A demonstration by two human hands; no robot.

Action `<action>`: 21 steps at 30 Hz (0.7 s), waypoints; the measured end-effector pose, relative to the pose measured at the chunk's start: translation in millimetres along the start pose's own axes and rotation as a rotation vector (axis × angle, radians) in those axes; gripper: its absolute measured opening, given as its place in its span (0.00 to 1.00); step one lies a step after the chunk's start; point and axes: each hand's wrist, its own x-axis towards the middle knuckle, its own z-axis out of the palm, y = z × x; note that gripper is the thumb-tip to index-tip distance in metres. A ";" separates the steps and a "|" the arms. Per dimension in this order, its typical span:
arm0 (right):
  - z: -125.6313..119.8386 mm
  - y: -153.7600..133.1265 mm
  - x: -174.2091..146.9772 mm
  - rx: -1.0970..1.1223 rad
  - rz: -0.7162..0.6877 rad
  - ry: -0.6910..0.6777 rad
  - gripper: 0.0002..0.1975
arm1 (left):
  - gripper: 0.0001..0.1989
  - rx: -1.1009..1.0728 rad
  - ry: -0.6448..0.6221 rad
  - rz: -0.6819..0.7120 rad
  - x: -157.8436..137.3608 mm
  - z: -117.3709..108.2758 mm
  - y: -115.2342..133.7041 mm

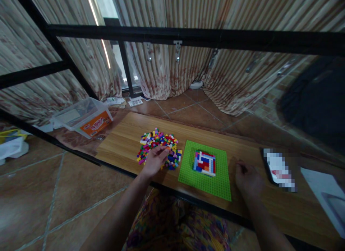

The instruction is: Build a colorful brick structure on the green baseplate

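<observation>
My left hand (155, 160) is over the near side of a heap of small toy building bricks (151, 137) in many colours. Its thumb and forefinger pinch what looks like a small orange brick (168, 149). To the right of the heap lies a green studded baseplate (188, 172). On it stands a low, roughly square build (205, 164) of white, blue and red bricks, with orange low in its middle. My right hand (248, 179) rests on the table just right of the baseplate, its fingers curled in, and I see nothing in them.
The wooden table (121, 136) has a dark edge. A phone (280, 170) with a blurred-out screen and a white sheet (325, 190) lie at the right. A clear plastic bin (81, 116) with an orange label stands on the floor, left. Black metal bars (188, 34) cross before curtains.
</observation>
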 end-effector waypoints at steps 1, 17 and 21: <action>0.1 0.6 0.1 -0.003 -0.004 0.002 0.20 | 0.18 -0.078 -0.002 -0.038 -2.0 1.6 0.2; 2.6 4.4 -0.4 -0.026 -0.010 -0.002 0.19 | 0.09 0.238 0.112 0.115 1.5 12.7 -5.3; 2.8 5.0 0.4 -0.015 -0.007 -0.003 0.19 | 0.07 0.675 0.125 0.298 2.6 9.0 -9.5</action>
